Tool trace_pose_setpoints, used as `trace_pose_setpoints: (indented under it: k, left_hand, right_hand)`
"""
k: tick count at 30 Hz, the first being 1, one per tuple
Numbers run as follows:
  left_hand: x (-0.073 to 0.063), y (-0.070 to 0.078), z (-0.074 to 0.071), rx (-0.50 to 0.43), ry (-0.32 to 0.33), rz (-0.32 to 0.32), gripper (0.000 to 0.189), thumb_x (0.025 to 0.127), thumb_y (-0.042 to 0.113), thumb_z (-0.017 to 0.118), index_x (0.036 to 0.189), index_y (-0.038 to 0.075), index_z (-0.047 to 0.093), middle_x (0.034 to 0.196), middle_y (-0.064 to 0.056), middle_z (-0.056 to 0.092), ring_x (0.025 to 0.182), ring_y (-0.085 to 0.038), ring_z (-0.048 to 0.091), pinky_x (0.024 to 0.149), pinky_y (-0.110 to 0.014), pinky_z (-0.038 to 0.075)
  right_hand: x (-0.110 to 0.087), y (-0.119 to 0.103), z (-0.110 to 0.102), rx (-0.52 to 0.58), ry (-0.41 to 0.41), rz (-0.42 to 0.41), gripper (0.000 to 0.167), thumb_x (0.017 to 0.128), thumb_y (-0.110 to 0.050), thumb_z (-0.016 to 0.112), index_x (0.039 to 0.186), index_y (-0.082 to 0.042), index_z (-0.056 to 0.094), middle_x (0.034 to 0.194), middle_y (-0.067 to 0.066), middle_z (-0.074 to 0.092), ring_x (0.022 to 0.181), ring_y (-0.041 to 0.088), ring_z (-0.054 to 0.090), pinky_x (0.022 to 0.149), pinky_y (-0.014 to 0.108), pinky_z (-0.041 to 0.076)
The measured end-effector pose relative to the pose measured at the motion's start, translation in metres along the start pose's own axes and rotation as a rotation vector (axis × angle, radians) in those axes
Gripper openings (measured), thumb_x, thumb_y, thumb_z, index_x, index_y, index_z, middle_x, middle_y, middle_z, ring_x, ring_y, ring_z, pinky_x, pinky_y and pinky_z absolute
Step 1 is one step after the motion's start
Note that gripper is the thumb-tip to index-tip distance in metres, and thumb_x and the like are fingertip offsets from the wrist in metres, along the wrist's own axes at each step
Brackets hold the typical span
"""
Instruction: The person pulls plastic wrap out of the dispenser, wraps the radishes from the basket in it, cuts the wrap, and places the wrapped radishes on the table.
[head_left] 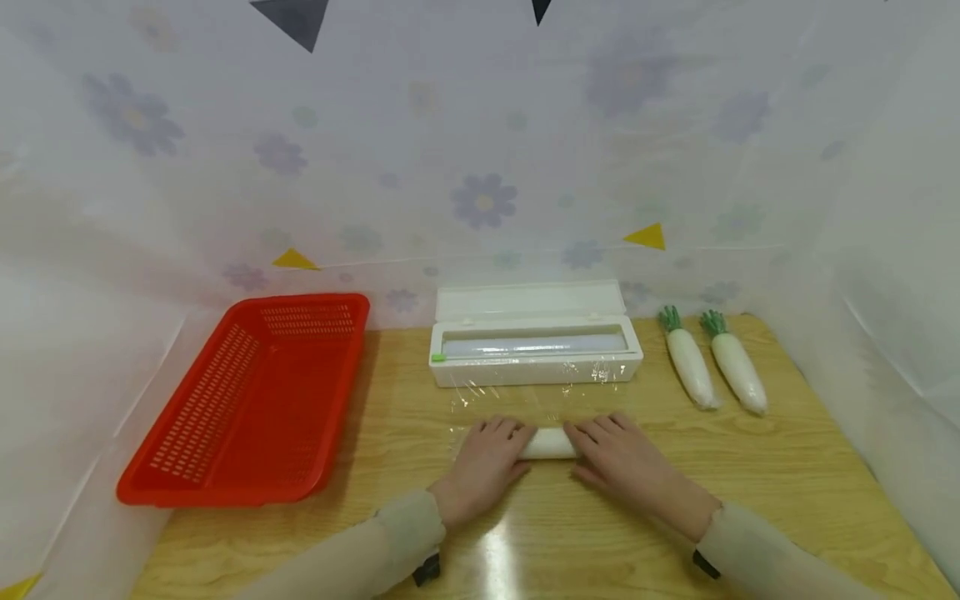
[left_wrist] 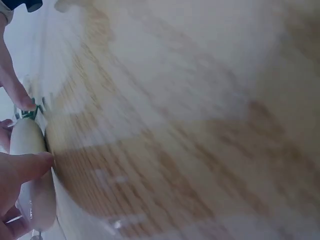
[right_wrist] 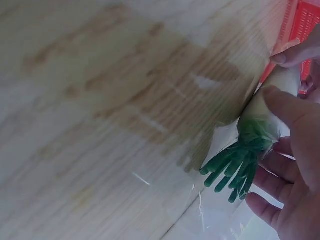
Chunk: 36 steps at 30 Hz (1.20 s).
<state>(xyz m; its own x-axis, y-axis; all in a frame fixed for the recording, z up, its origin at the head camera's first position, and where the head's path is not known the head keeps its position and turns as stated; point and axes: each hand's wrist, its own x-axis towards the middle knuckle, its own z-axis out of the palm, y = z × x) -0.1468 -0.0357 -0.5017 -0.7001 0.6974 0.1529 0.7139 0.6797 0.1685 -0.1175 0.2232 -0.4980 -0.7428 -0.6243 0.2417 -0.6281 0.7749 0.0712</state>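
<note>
A white radish (head_left: 549, 444) lies crosswise on the table in front of the film box. My left hand (head_left: 487, 462) grips its left end, with the thumb (left_wrist: 37, 165) along the near side. Round the other end, by the green stalks (right_wrist: 232, 170), curl the fingers of my right hand (head_left: 633, 467). Clear cling film (head_left: 517, 404) runs from the box down to the radish and clings about its stalks in the right wrist view. In the head view both hands cover the radish's ends.
The white film box (head_left: 536, 372) stands lid up at the back, a film roll (head_left: 536, 345) inside. Two more radishes, one left (head_left: 692, 367) and one right (head_left: 738, 371), lie at the back right in film. A red basket (head_left: 341, 417) occupies the left side.
</note>
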Motion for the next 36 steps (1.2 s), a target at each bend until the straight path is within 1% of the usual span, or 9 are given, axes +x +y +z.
trace_pose_setpoints:
  k: [6,9,13,17,19,23,29,33,36]
  left_hand:
    - [0.003,-0.006,0.003,0.058,0.008,-0.022,0.055,0.099,0.032,0.071,0.147,0.012,0.054,0.134,-0.002,0.067,0.121,-0.020,0.060,0.096,-0.037,0.044]
    - [0.005,-0.008,0.004,0.030,0.012,-0.039,0.047,0.100,0.031,0.071,0.140,0.012,0.056,0.127,-0.002,0.071,0.113,-0.019,0.061,0.093,-0.037,0.042]
    - [0.010,-0.010,0.003,-0.025,0.026,-0.052,0.033,0.099,0.034,0.072,0.123,0.016,0.057,0.115,0.001,0.074,0.102,-0.017,0.060,0.090,-0.036,0.041]
    - [0.014,-0.013,0.002,-0.006,0.049,-0.054,0.034,0.097,0.037,0.074,0.121,0.017,0.061,0.116,0.001,0.073,0.111,-0.019,0.060,0.095,-0.039,0.042]
    - [0.015,-0.015,0.002,0.020,0.055,-0.056,0.038,0.097,0.040,0.073,0.126,0.017,0.063,0.126,-0.001,0.070,0.120,-0.021,0.058,0.099,-0.042,0.042]
    - [0.018,-0.020,0.004,0.052,0.059,-0.055,0.045,0.099,0.043,0.069,0.136,0.017,0.064,0.134,-0.002,0.063,0.127,-0.023,0.054,0.101,-0.044,0.042]
    - [0.021,-0.026,0.002,-0.070,0.043,-0.081,0.049,0.100,0.042,0.067,0.140,0.015,0.060,0.128,-0.002,0.067,0.121,-0.022,0.058,0.100,-0.042,0.042]
    - [0.025,-0.031,0.003,-0.131,0.061,-0.085,0.041,0.099,0.042,0.068,0.131,0.015,0.063,0.126,0.001,0.071,0.119,-0.021,0.060,0.101,-0.043,0.042]
    - [0.026,-0.036,0.005,-0.128,0.086,-0.070,0.037,0.099,0.042,0.068,0.126,0.017,0.067,0.126,0.002,0.071,0.121,-0.021,0.059,0.103,-0.045,0.041]
  right_hand:
    - [0.010,0.002,0.005,-0.013,0.003,0.007,0.070,0.086,-0.031,0.086,0.144,-0.004,0.056,0.113,0.006,0.074,0.100,0.026,0.066,0.091,0.045,0.050]
    - [0.014,0.004,0.008,-0.014,0.033,0.012,0.061,0.085,-0.026,0.087,0.135,-0.006,0.058,0.104,0.005,0.074,0.093,0.026,0.065,0.086,0.044,0.049]
    - [0.015,0.007,0.008,0.018,0.075,0.027,0.047,0.083,-0.024,0.089,0.119,-0.009,0.061,0.102,0.003,0.071,0.091,0.025,0.063,0.083,0.044,0.049]
    - [0.017,0.011,0.007,0.014,0.094,0.025,0.042,0.084,-0.024,0.088,0.115,-0.009,0.064,0.122,0.011,0.069,0.105,0.030,0.064,0.089,0.047,0.051]
    - [0.019,0.014,0.008,0.007,0.100,0.020,0.041,0.085,-0.025,0.088,0.115,-0.009,0.066,0.131,0.016,0.064,0.113,0.035,0.062,0.092,0.050,0.050]
    - [0.021,0.021,0.009,-0.015,0.101,0.004,0.039,0.086,-0.026,0.087,0.117,-0.008,0.071,0.123,0.012,0.064,0.112,0.032,0.060,0.093,0.049,0.049]
    - [0.022,0.025,0.010,-0.041,0.136,0.004,0.048,0.084,-0.026,0.088,0.124,-0.006,0.071,0.102,0.006,0.069,0.098,0.027,0.062,0.086,0.045,0.051]
    - [0.023,0.027,0.012,-0.005,0.165,0.027,0.043,0.082,-0.024,0.089,0.117,-0.008,0.068,0.096,0.004,0.070,0.093,0.026,0.062,0.084,0.044,0.050]
    - [0.023,0.027,0.012,0.012,0.166,0.036,0.037,0.084,-0.022,0.087,0.112,-0.009,0.067,0.100,0.004,0.070,0.095,0.027,0.062,0.084,0.044,0.049]
